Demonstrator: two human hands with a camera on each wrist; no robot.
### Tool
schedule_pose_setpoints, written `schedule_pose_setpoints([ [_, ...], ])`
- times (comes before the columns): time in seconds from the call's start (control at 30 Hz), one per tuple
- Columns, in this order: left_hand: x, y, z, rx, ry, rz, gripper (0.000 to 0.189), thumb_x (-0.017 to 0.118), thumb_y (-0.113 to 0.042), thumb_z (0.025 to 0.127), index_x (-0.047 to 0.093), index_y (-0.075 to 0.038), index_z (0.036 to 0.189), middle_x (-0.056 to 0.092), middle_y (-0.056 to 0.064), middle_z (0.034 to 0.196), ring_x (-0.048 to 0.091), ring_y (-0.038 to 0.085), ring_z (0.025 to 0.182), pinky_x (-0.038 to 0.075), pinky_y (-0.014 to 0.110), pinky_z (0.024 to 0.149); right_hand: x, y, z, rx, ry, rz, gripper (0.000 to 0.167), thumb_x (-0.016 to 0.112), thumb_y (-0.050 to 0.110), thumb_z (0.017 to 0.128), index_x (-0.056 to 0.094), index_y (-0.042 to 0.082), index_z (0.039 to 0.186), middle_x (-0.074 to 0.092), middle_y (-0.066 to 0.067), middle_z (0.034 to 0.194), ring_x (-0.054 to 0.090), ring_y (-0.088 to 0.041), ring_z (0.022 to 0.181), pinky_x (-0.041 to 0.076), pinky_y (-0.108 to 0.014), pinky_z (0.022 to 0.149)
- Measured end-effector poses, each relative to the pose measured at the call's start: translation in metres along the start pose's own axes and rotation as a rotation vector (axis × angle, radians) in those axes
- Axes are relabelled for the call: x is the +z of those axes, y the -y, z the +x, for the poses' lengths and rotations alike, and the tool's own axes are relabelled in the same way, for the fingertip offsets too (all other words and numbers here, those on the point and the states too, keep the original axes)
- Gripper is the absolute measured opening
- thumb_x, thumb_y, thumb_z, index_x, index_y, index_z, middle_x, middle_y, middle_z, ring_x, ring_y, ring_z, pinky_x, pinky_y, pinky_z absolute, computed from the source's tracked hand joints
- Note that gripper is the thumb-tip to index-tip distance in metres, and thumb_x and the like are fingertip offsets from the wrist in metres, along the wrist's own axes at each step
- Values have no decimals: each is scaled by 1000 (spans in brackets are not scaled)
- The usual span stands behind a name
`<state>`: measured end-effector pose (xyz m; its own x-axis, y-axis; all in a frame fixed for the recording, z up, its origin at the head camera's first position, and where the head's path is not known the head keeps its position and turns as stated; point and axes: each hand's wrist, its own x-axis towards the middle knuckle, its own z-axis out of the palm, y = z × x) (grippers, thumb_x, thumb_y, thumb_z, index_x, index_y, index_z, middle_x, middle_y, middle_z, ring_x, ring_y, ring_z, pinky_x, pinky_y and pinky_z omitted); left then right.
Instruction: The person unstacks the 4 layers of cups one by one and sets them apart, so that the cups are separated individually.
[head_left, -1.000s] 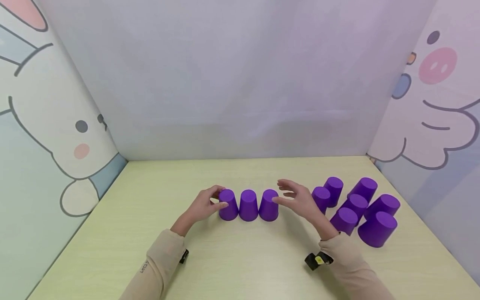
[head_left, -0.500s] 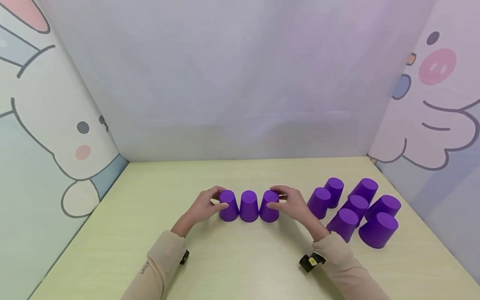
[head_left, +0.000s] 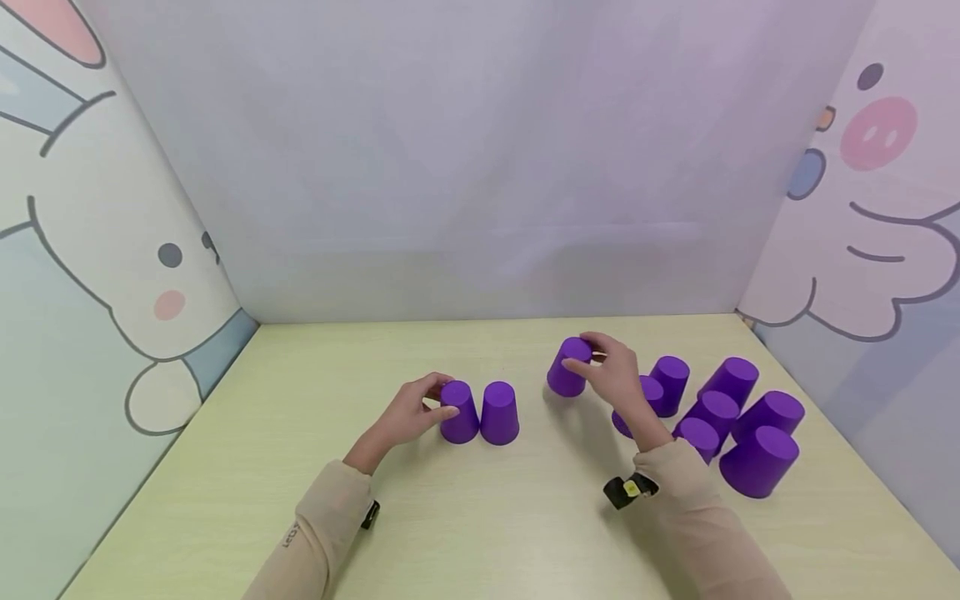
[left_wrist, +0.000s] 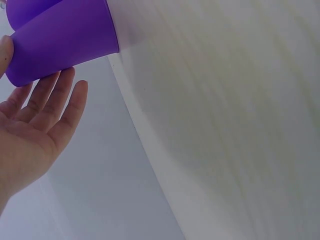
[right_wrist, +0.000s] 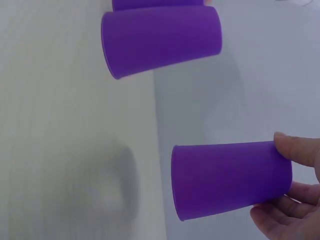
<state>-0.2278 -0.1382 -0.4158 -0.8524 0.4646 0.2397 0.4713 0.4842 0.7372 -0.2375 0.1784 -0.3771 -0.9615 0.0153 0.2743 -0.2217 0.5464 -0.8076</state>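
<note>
Two purple cups stand upside down side by side near the table's middle. Around the left cup (head_left: pixel 461 417) is my left hand (head_left: pixel 408 410), its thumb on the near side and fingers behind; the left wrist view shows its thumb and fingertips at the narrow end of that cup (left_wrist: pixel 65 42). Just right of it stands the middle cup (head_left: pixel 499 414). Raised above the table, a third purple cup (head_left: pixel 567 371) is pinched near its base by my right hand (head_left: pixel 615 371). In the right wrist view this held cup (right_wrist: pixel 230 180) has a shadow on the table.
Several more upside-down purple cups (head_left: pixel 759 461) stand grouped at the right of the table (head_left: pixel 465 525), partly behind my right forearm. A pale wall (head_left: pixel 480 167) closes the back, and cartoon-printed panels (head_left: pixel 847 250) stand at both sides.
My right hand came in to the rightmost cup of the row, took hold of it and lifted it up and to the right. The left hand stayed at its cup.
</note>
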Motion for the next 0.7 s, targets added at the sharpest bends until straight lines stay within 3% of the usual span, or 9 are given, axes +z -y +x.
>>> schedule_pose_setpoints([
  [0.27, 1, 1, 1, -2, 5, -1, 39, 65, -20, 86, 52, -2, 118, 62, 7, 102, 59, 22, 92, 48, 28, 69, -18, -9, 18, 115, -107, -154, 55, 69, 17, 81, 48, -6, 125, 54, -26, 117, 51, -38, 105, 44, -44, 86],
  [0.47, 1, 1, 2, -6, 3, 3, 38, 65, -19, 85, 52, -3, 117, 62, 7, 102, 59, 22, 92, 48, 28, 69, -23, -16, 23, 157, -128, -236, 53, 68, 16, 80, 48, -10, 123, 53, -29, 117, 49, -42, 107, 41, -47, 89],
  [0.7, 2, 0, 2, -1, 1, 5, 38, 65, -19, 85, 52, -2, 117, 62, 8, 102, 59, 23, 92, 48, 28, 69, -27, -23, 26, 208, -125, -252, 57, 67, 14, 81, 44, -12, 125, 48, -30, 122, 45, -43, 112, 38, -48, 92],
])
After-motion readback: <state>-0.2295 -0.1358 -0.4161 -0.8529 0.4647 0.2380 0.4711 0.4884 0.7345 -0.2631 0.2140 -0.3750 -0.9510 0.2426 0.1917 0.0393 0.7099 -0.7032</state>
